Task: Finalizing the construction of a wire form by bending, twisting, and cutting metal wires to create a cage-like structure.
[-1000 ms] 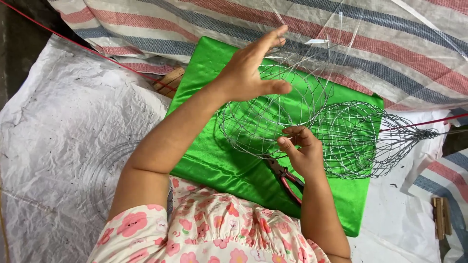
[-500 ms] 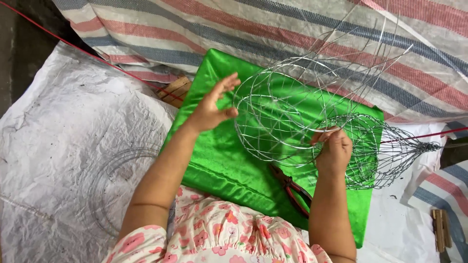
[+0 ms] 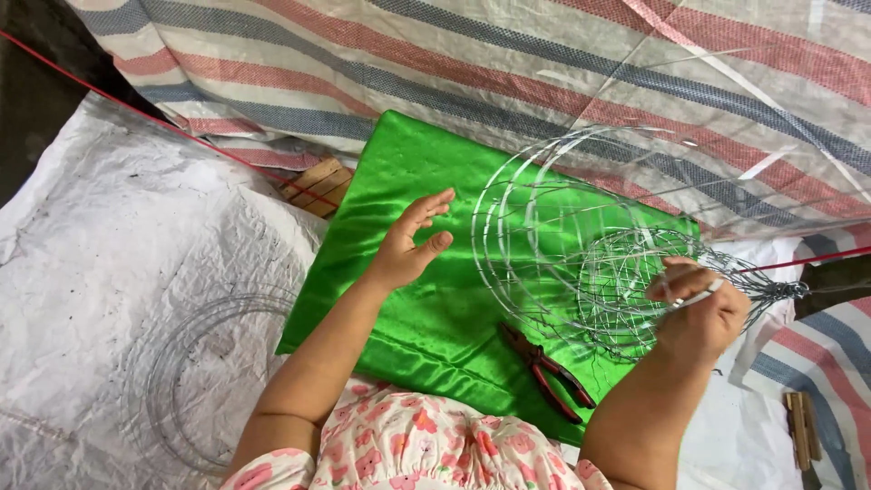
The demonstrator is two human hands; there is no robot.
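Note:
A round cage-like frame of thin silver wire (image 3: 562,245) is held tilted above a shiny green satin cloth (image 3: 399,308). My right hand (image 3: 699,304) grips the frame at its narrow end, where the wires bunch into a twisted tail. My left hand (image 3: 410,243) hovers open over the cloth, just left of the frame's wide rim, not touching it. Red-handled pliers (image 3: 549,370) lie on the cloth below the frame, between my two forearms.
A striped red, blue and white tarp (image 3: 508,82) covers the back. Crumpled white plastic sheeting (image 3: 118,272) lies at the left with a coil of wire (image 3: 195,381) on it. Small wooden pieces (image 3: 316,186) sit by the cloth's left corner, another wooden piece (image 3: 798,426) at the right.
My left hand has let go of the wire frame and drawn back to the left. My right hand has swung the frame rightward and tipped its wide rim up.

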